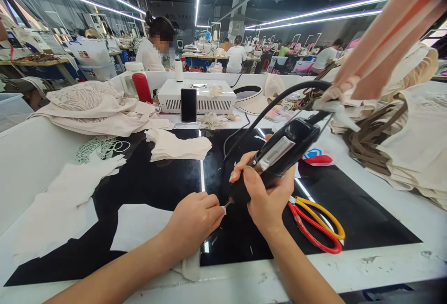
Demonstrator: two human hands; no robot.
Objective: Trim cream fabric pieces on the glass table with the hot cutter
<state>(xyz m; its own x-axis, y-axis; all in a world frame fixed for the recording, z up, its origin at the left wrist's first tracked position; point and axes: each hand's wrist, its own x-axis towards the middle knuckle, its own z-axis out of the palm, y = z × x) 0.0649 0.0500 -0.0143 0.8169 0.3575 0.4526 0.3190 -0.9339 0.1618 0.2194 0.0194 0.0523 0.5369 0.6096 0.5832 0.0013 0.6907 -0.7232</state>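
My right hand point(267, 192) is wrapped round a black handheld tool point(284, 148), tilted with its tip down to the left and a thick black cable at its upper end. A pinkish cloth strip point(380, 43) is tied near that upper end. My left hand point(197, 222) pinches a small piece of white fabric point(224, 209) right at the tool's tip, over the black glossy sheet point(167, 178). Part of a white fabric panel point(139, 225) lies beside my left wrist. Scissors with red and yellow handles point(317, 225) rest right of my right hand.
Stacked cream pieces point(178, 145) lie behind my hands, white pieces point(63, 206) at left. A white box point(197, 97), a phone point(189, 105) and a red spool point(142, 87) stand at the back. Fabric piles point(415, 127) line the right. A person point(153, 45) sits beyond.
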